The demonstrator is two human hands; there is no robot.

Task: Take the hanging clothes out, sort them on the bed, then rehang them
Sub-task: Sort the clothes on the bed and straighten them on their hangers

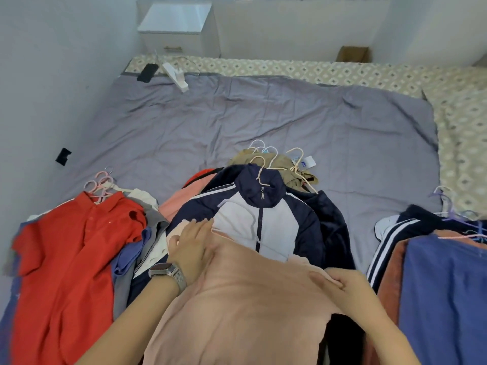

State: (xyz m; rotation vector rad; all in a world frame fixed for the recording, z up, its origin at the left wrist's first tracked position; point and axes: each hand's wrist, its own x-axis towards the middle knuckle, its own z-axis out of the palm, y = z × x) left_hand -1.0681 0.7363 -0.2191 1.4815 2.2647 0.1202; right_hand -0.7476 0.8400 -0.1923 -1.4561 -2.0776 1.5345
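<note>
The left hand [193,243] lies with straight fingers [203,223] pressed flat on the upper edge of a pink garment [237,299], just where it overlaps the navy-and-white jacket [259,219]; it presses and does not grasp. The right hand [347,285] has its fingers [333,280] curled, pinching a fold of the same pink garment on the side away from the left hand. There is a watch [168,272] on the left wrist.

The pink garment lies over the lower part of the jacket, which tops the middle heap on the bed [263,114]. Left of the jacket is a heap with a red shirt [71,246] uppermost; right of it is a heap with a blue garment [442,299] and a striped navy one [395,233].

Risks, as I judge them: the pinch holds only a thin fold, so a pull could slip off, or drag the jacket along with it. The cream hangers [271,159] beyond the jacket collar are crossed and could snag when lifted.

Counted: three heaps; two hands; about four cream hangers above the jacket, several pink hangers [100,183] at the red shirt, too tangled to count; a phone [147,72] and a white object [176,76] far beyond the jacket, by the nightstand [176,30]
</note>
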